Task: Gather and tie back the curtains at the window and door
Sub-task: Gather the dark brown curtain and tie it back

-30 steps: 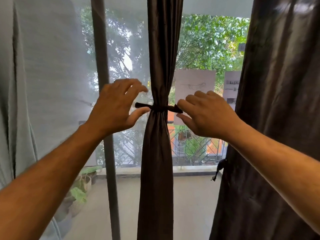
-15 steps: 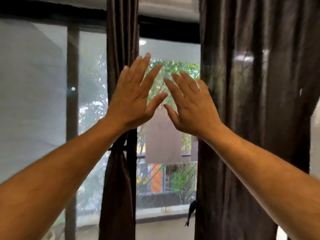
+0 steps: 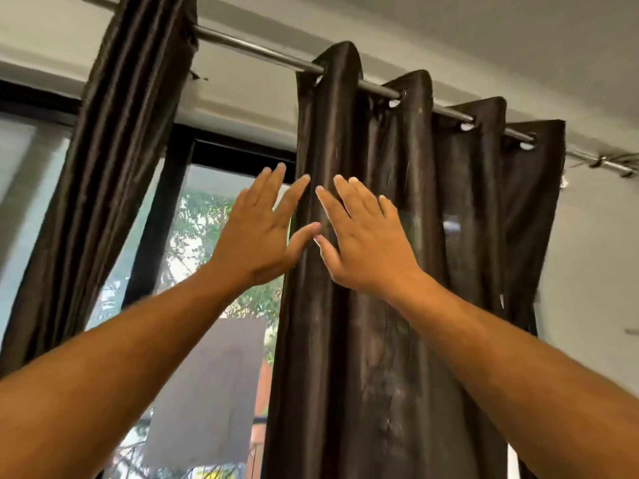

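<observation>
I have both hands raised toward the ungathered right curtain (image 3: 397, 271), which hangs from the curtain rod (image 3: 262, 51) by its eyelets, folds spread loosely along the rod's right stretch. Its long axis runs vertically, from the rod down past the lower edge of the view.

Hand state: the left hand (image 3: 262, 236) is wide, fingers straight and splayed, holding nothing; it sits at the curtain's left edge, thumb just beside the outermost fold. The right hand (image 3: 366, 243) is likewise wide and empty, fingers straight, in front of the fabric just inside that edge. I cannot tell whether either palm touches the cloth.

The left curtain (image 3: 114, 167) hangs bunched into a narrow column at the rod's left end, well apart from both hands.

Governing relation: the loose panel extends to the right of both hands. The right hand is nearer its bulk; the left hand covers the free edge. In my judgement, gathering calls for sweeping that edge rightward.
</observation>
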